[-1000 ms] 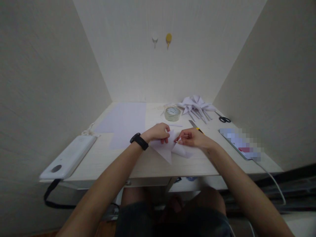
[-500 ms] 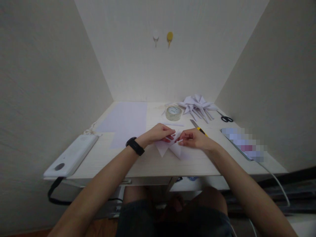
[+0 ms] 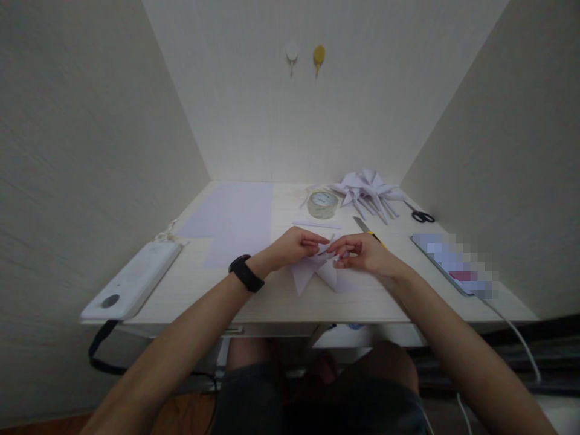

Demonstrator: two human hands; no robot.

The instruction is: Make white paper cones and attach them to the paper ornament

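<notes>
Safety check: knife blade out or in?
Out: beyond the right hand, the knife shows a bare grey blade ahead of its yellow handle.

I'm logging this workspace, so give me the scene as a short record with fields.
Left hand: holding folded paper
Right hand: holding the same paper, farther right
Worn: black watch
Behind the hands: tape roll, yellow cutter
Back right: folded-paper cluster, black-handled scissors
Back left: flat white paper
Back wall: white hook, yellow hook
</notes>
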